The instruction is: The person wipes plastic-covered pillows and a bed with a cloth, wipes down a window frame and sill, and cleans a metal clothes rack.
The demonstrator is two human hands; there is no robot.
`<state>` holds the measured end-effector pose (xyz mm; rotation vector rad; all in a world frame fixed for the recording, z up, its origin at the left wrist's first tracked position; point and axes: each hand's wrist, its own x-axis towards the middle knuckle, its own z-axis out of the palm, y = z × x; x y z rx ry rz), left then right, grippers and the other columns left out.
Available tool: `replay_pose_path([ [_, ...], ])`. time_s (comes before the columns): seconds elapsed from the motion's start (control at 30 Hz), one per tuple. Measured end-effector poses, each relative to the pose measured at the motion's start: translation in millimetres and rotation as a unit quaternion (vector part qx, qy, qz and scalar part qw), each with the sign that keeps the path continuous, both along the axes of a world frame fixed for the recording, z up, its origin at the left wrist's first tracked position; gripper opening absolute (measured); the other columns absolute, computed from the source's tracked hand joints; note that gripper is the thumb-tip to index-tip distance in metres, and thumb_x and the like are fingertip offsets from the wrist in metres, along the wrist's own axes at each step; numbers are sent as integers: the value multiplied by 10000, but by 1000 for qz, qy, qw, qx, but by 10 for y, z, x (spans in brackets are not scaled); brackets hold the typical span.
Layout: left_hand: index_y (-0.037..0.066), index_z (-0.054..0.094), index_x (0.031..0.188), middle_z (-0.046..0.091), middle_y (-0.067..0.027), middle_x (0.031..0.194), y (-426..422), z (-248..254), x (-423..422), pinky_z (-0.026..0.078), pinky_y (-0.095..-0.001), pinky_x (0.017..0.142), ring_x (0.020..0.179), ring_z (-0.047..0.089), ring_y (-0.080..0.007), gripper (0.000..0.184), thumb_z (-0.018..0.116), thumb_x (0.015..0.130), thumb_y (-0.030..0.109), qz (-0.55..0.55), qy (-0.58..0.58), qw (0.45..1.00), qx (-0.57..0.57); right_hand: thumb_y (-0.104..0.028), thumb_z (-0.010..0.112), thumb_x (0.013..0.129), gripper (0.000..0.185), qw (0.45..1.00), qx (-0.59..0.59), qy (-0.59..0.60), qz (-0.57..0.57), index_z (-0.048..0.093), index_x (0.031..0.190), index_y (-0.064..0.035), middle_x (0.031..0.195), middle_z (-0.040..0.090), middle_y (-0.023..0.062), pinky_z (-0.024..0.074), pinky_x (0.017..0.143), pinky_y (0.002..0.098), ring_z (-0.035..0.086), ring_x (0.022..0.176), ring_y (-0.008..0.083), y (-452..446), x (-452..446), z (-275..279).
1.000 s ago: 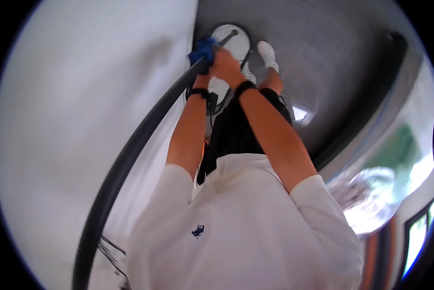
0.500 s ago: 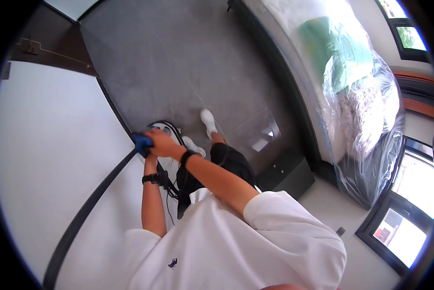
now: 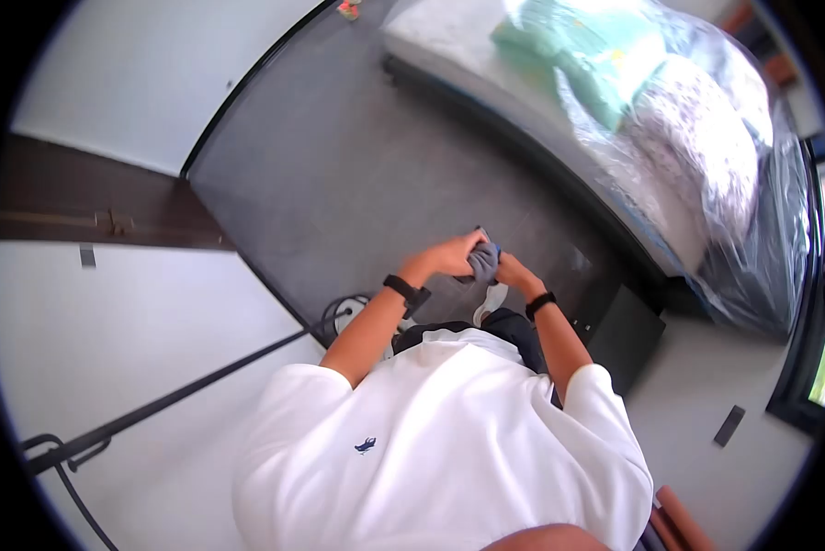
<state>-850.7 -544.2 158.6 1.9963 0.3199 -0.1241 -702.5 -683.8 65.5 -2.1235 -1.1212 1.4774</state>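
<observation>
A crumpled grey cloth (image 3: 482, 264) with a bit of blue at its edge is bunched between my two hands, out in front of my body. My left hand (image 3: 453, 256), with a dark watch on the wrist, grips it from the left. On the other side, my right hand (image 3: 515, 273), with a black band on its wrist, has its fingers closed on the cloth. To my left slants a dark pole (image 3: 183, 393) with hooks at its upper end, apart from both hands. Its foot meets a white and black base (image 3: 346, 314) on the floor.
A bed (image 3: 541, 138) stands at the upper right, with bedding (image 3: 683, 119) under clear plastic. Beside it is a low dark cabinet (image 3: 631, 332). A white wall (image 3: 109, 340) runs behind the pole. Grey floor (image 3: 339, 165) stretches ahead, and a small colourful object (image 3: 348, 10) lies far off.
The cloth was around the dark pole with both hands there. Now both hands hold it away from the pole, further right. The view has turned, showing more of the bed and wall.
</observation>
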Motion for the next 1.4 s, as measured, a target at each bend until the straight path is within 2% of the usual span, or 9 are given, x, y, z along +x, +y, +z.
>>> replay_pose_path([
  [0.17,29,468,1240,646,-239,1081,-395,-90,1345,491,-436,855,1031,612,-416,547,680,754,166,-142,56,984,90,-223,566,910,385,929,184,142,-286,573,1244,-33,1113,658,110,470,896,326,612,1010,197,-875,656,204],
  [0.3,15,519,1223,648,-255,1092,-469,-210,1876,494,-458,881,1078,598,-411,497,633,763,163,-155,135,966,158,-379,603,940,376,592,270,275,-708,600,1131,-56,1077,644,67,483,892,315,618,1017,179,-1119,1080,363],
  [0.47,23,654,1152,623,-216,1204,-558,-79,2376,493,-428,939,1140,595,-355,422,603,773,201,-177,274,909,259,-320,626,936,264,449,433,262,-736,606,1069,-93,1028,652,51,540,801,314,651,888,181,-1025,1909,559],
  [0.63,46,608,1246,610,-213,1237,-532,-103,3293,458,-447,972,1168,572,-369,443,538,825,164,-128,244,951,142,-207,652,909,239,560,439,130,-691,605,1090,-58,1028,640,44,505,815,320,624,898,164,-761,2615,780],
  [0.7,28,542,1303,599,-231,1243,-349,-29,3741,458,-447,966,1177,558,-384,485,515,827,113,-162,125,979,23,-231,645,917,392,721,203,-72,-658,550,1228,-12,1151,615,49,442,904,306,582,1046,181,-664,2946,584],
  [0.9,-84,277,1434,451,-268,1388,-114,-262,4617,359,-446,1066,1277,455,-398,695,535,800,39,-223,-132,965,41,-387,590,935,430,600,262,362,-664,569,1233,-77,1156,629,56,477,933,338,614,1050,187,-214,3640,822],
  [1.03,-30,222,1477,496,-226,1329,250,-205,5047,344,-489,1069,1260,453,-406,807,590,764,59,-319,-181,887,280,-406,604,914,423,699,233,252,-627,584,1193,-89,1116,654,65,510,903,367,641,1011,216,-30,4269,742],
  [1.23,130,286,1488,550,-214,1272,747,-203,5518,454,-464,947,1106,559,-412,755,517,784,-18,-145,-206,949,192,-291,614,915,431,602,324,193,-703,537,1232,-8,1100,648,124,572,815,359,670,947,246,503,5238,551],
  [1.4,40,597,1137,642,-209,992,1649,-67,6012,509,-421,776,911,622,-391,341,521,806,6,28,-227,968,104,-254,592,866,278,688,311,78,-651,628,1001,-14,897,646,78,528,701,321,646,781,178,1687,5912,628],
])
